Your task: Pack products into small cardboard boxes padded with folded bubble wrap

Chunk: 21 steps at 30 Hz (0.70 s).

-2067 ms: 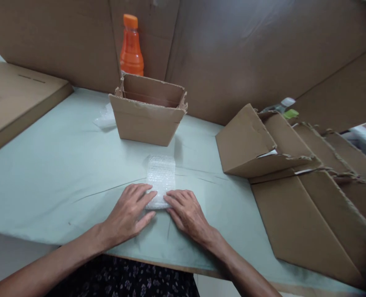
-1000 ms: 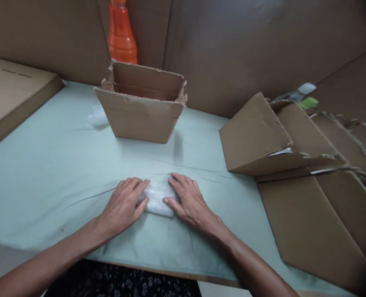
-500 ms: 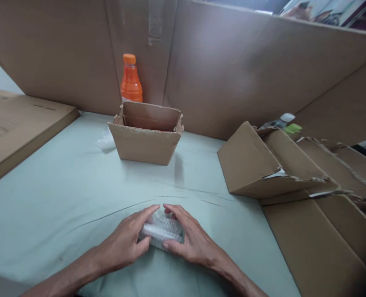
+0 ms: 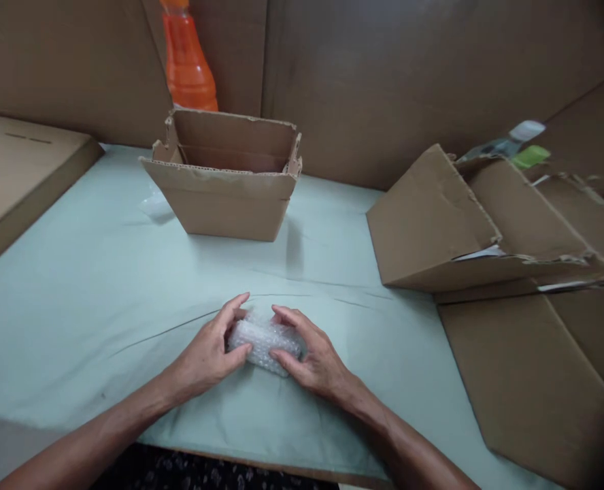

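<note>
I grasp the bubble wrap (image 4: 265, 342) with both hands, at about the middle of the table (image 4: 103, 272), toward its near edge and set back from it. My left hand (image 4: 207, 354) encloses the left end, thumb on the near face, fingers around the far side; my right hand (image 4: 316, 357) encloses the right end in the same manner. The grip is light, not clenched, and the middle of the wrap is uncovered. I cannot tell whether the wrap bears on the table or is just lifted. In my judgement, pressure should be equal at both ends, with the thumbs level so that the layers stay aligned. Excess force could burst bubbles; too little could let the film spring loose. The wrap should be held parallel to the near edge. The box (image 4: 225, 211) stands well apart, toward the far edge, with the bottle (image 4: 190, 71) behind it.
</note>
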Each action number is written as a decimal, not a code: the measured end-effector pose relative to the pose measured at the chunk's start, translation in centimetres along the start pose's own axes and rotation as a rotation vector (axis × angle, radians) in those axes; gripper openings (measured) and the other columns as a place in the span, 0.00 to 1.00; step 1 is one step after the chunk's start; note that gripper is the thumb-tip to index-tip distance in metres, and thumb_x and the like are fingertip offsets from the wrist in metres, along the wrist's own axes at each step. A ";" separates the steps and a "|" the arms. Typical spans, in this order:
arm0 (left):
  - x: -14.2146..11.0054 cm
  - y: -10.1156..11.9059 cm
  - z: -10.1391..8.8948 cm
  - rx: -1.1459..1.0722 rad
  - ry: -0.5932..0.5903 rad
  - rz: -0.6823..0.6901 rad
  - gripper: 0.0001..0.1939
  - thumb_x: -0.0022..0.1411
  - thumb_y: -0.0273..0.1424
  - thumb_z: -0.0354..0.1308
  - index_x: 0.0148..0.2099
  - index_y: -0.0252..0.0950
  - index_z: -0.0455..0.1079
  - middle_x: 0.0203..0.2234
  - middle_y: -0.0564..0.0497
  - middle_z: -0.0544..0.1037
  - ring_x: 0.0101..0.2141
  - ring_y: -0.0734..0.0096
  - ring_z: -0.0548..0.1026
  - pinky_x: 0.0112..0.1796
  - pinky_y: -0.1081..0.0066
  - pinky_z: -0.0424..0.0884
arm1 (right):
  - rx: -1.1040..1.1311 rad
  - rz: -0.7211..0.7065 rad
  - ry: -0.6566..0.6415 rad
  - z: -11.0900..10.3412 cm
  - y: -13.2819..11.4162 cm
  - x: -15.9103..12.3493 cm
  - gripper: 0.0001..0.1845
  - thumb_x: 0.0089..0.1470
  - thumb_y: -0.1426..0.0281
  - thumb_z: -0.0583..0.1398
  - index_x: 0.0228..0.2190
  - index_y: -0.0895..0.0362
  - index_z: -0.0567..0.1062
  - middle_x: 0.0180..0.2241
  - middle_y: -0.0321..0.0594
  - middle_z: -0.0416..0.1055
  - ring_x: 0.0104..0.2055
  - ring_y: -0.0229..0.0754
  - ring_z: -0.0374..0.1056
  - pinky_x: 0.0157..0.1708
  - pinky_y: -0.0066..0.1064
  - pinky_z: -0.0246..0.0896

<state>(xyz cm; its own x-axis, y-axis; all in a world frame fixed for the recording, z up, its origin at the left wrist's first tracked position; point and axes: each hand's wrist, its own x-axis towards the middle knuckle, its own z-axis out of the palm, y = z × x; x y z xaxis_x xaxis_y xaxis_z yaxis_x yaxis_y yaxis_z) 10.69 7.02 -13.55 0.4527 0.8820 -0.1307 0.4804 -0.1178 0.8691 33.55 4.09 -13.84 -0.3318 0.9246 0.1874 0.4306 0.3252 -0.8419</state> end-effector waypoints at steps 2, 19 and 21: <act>-0.2 -0.1 0.2 0.033 -0.016 -0.003 0.35 0.63 0.29 0.55 0.70 0.37 0.50 0.39 0.48 0.78 0.36 0.67 0.77 0.40 0.64 0.76 | -0.020 0.022 -0.003 0.3 0.3 -0.1 0.34 0.59 0.69 0.61 0.64 0.51 0.59 0.50 0.46 0.74 0.52 0.47 0.72 0.54 0.43 0.67; 12.2 7.8 -13.8 0.859 0.651 0.549 0.11 0.62 0.26 0.54 0.45 0.37 0.73 0.40 0.46 0.81 0.48 0.54 0.76 0.56 0.48 0.64 | 0.009 0.190 -0.057 -1.0 1.7 1.5 0.11 0.57 0.64 0.61 0.39 0.56 0.79 0.36 0.41 0.79 0.36 0.43 0.74 0.39 0.32 0.68; 12.9 7.0 -13.8 0.872 0.653 0.566 0.07 0.61 0.26 0.53 0.38 0.38 0.72 0.31 0.50 0.81 0.37 0.59 0.77 0.54 0.49 0.66 | 0.075 0.229 -0.091 -1.4 1.7 1.5 0.13 0.56 0.62 0.62 0.37 0.57 0.80 0.34 0.39 0.79 0.35 0.43 0.73 0.37 0.31 0.67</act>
<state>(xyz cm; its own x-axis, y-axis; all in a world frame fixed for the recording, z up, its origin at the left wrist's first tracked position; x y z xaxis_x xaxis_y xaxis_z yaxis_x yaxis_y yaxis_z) 9.51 23.88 -2.61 0.4199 0.6403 0.6432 0.7935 -0.6030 0.0823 35.00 6.28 -14.26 -0.3087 0.9495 -0.0558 0.4407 0.0908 -0.8930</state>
